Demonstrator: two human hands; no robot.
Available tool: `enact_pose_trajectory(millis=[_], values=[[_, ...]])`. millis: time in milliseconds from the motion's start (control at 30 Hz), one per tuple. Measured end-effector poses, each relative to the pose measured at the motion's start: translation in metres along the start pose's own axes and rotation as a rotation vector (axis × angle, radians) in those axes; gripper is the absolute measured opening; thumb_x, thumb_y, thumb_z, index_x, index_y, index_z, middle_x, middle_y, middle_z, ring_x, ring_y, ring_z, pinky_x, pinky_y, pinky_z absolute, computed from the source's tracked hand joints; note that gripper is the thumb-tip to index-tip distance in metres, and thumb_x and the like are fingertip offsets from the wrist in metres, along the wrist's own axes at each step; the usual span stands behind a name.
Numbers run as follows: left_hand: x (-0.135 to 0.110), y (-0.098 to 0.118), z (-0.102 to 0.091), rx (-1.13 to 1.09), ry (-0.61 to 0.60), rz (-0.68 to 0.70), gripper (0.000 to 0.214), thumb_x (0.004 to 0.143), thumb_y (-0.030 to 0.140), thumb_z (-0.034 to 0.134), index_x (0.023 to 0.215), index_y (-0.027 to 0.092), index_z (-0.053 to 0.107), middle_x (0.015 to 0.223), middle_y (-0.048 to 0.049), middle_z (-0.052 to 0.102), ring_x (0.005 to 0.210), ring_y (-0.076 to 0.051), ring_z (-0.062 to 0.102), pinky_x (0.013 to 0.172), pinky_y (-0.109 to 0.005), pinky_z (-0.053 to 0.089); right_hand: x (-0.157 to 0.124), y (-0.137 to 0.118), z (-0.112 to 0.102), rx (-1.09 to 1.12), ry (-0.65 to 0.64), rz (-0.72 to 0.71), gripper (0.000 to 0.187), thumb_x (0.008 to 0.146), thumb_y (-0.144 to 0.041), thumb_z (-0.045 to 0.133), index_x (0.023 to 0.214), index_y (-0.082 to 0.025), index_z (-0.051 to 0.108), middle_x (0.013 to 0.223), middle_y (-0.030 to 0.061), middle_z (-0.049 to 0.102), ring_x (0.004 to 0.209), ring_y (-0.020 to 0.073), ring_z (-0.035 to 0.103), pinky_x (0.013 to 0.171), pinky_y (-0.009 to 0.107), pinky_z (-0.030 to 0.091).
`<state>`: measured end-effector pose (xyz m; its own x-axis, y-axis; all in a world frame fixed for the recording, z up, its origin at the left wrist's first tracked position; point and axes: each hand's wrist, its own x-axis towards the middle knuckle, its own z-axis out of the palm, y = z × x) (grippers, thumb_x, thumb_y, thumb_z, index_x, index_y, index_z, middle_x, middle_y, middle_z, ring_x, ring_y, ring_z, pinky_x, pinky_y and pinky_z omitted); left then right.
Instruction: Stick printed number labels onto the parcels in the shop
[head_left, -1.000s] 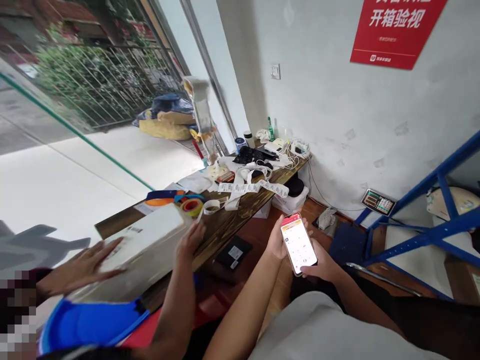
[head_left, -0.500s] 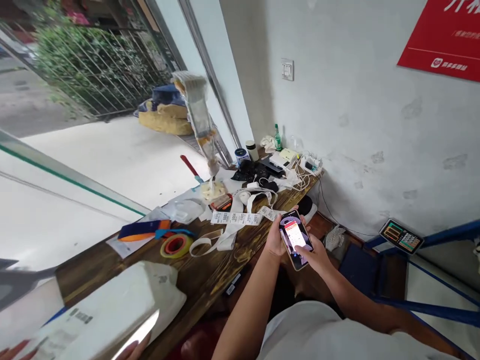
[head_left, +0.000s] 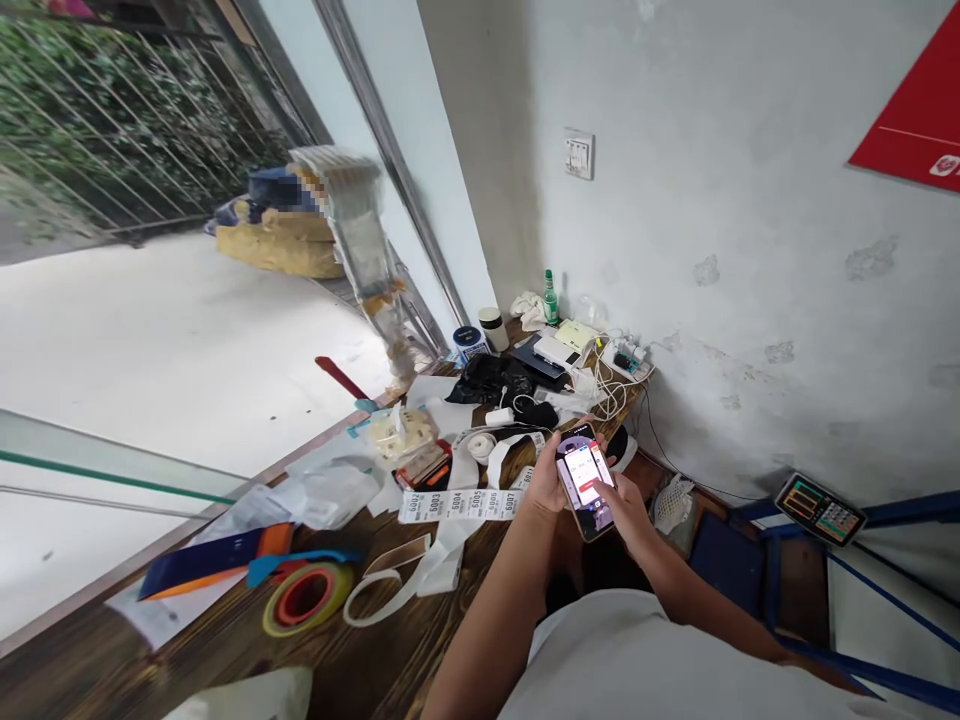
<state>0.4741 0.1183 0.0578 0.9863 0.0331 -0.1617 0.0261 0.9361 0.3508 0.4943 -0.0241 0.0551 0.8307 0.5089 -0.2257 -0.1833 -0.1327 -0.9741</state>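
I hold a smartphone [head_left: 584, 479] with a lit red-and-white screen over the edge of a wooden table [head_left: 457, 610]. My left hand [head_left: 546, 478] wraps round its left side. My right hand [head_left: 624, 507] supports it from the right, with the thumb over the screen. A strip of numbered white labels [head_left: 459, 504] lies on the table just left of my left hand, beside loose curls of label backing [head_left: 405, 585].
A yellow tape roll [head_left: 307, 597], blue and orange tools [head_left: 217, 560], plastic bags, a black pouch [head_left: 491, 378], chargers and cables [head_left: 611, 370] and a green bottle [head_left: 550, 297] crowd the table. A white parcel corner [head_left: 255, 697] shows at the bottom. A scale display [head_left: 820, 508] sits by blue shelving.
The view has swung right and forward: the white parcel and the other person's hands have slid out at the lower left. My hands have kept hold of the phone, now closer to the table.
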Motion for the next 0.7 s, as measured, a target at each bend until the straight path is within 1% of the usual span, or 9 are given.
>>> enact_pose_trajectory(millis=[100, 200, 267, 333, 433, 533, 567, 633, 700], values=[[0.013, 0.01, -0.004, 0.04, 0.059, 0.044, 0.063, 0.085, 0.044, 0.062, 0.139, 0.013, 0.051, 0.1, -0.0117, 0.076, 0.098, -0.029, 0.072, 0.099, -0.049, 0.051, 0.026, -0.003, 0.005, -0.036, -0.02, 0.112, 0.054, 0.07, -0.068, 0.059, 0.079, -0.015, 0.068, 0.075, 0.008, 0.07, 0.071, 0.0232, 0.059, 0.069, 0.034, 0.045], [0.025, 0.019, -0.005, 0.087, 0.122, 0.092, 0.064, 0.081, 0.04, 0.069, 0.137, 0.014, 0.053, 0.099, -0.0119, 0.076, 0.096, -0.028, 0.072, 0.094, -0.046, 0.054, 0.055, -0.006, 0.007, -0.094, -0.06, 0.172, 0.054, 0.065, -0.071, 0.06, 0.065, -0.017, 0.061, 0.063, 0.0062, 0.064, 0.063, 0.0215, 0.056, 0.063, 0.033, 0.043], [0.034, 0.024, -0.005, 0.101, 0.181, 0.114, 0.062, 0.079, 0.039, 0.07, 0.134, 0.014, 0.056, 0.096, -0.0111, 0.076, 0.093, -0.028, 0.072, 0.091, -0.044, 0.055, 0.073, -0.008, 0.007, -0.117, -0.101, 0.18, 0.053, 0.065, -0.072, 0.059, 0.064, -0.018, 0.059, 0.064, 0.0062, 0.064, 0.064, 0.0225, 0.058, 0.063, 0.033, 0.044], [0.047, 0.027, -0.005, 0.114, 0.271, 0.155, 0.06, 0.08, 0.04, 0.069, 0.133, 0.015, 0.058, 0.094, -0.0105, 0.076, 0.091, -0.028, 0.073, 0.088, -0.042, 0.056, 0.09, -0.009, 0.004, -0.137, -0.14, 0.16, 0.053, 0.068, -0.071, 0.058, 0.074, -0.018, 0.062, 0.073, 0.0072, 0.068, 0.072, 0.0245, 0.061, 0.066, 0.034, 0.047], [0.072, 0.028, -0.009, 0.202, 0.511, 0.224, 0.059, 0.081, 0.049, 0.064, 0.13, 0.016, 0.06, 0.094, -0.0108, 0.075, 0.089, -0.027, 0.072, 0.085, -0.041, 0.056, 0.113, -0.003, -0.004, -0.242, -0.203, 0.021, 0.048, 0.066, -0.056, 0.07, 0.096, -0.019, 0.061, 0.091, 0.0078, 0.072, 0.083, 0.0259, 0.065, 0.076, 0.036, 0.05], [0.094, 0.026, -0.023, 0.279, 0.756, 0.245, 0.059, 0.085, 0.06, 0.052, 0.123, 0.016, 0.063, 0.102, -0.013, 0.073, 0.093, -0.028, 0.07, 0.086, -0.042, 0.054, 0.14, 0.014, -0.017, -0.356, -0.292, -0.058, 0.055, 0.055, -0.038, 0.08, 0.101, -0.021, 0.056, 0.097, 0.0079, 0.072, 0.085, 0.0266, 0.067, 0.076, 0.037, 0.052], [0.098, 0.025, -0.03, 0.298, 0.836, 0.25, 0.057, 0.088, 0.06, 0.046, 0.122, 0.017, 0.063, 0.107, -0.0132, 0.072, 0.098, -0.029, 0.069, 0.088, -0.042, 0.053, 0.15, 0.022, -0.022, -0.377, -0.323, -0.048, 0.055, 0.053, -0.035, 0.08, 0.1, -0.021, 0.055, 0.095, 0.0078, 0.072, 0.084, 0.0266, 0.067, 0.074, 0.037, 0.052], [0.101, 0.024, -0.048, 0.367, 1.055, 0.251, 0.05, 0.092, 0.054, 0.04, 0.121, 0.019, 0.062, 0.118, -0.012, 0.068, 0.112, -0.028, 0.063, 0.096, -0.04, 0.049, 0.168, 0.039, -0.031, -0.409, -0.368, -0.018, 0.052, 0.052, -0.033, 0.079, 0.096, -0.022, 0.053, 0.09, 0.007, 0.072, 0.079, 0.0262, 0.066, 0.07, 0.037, 0.052], [0.101, 0.024, -0.068, 0.452, 1.288, 0.212, 0.039, 0.093, 0.043, 0.042, 0.119, 0.021, 0.06, 0.125, -0.0116, 0.064, 0.125, -0.029, 0.055, 0.104, -0.042, 0.043, 0.184, 0.055, -0.038, -0.418, -0.395, -0.008, 0.051, 0.053, -0.034, 0.077, 0.095, -0.022, 0.051, 0.087, 0.0063, 0.072, 0.075, 0.0251, 0.066, 0.068, 0.036, 0.052]])
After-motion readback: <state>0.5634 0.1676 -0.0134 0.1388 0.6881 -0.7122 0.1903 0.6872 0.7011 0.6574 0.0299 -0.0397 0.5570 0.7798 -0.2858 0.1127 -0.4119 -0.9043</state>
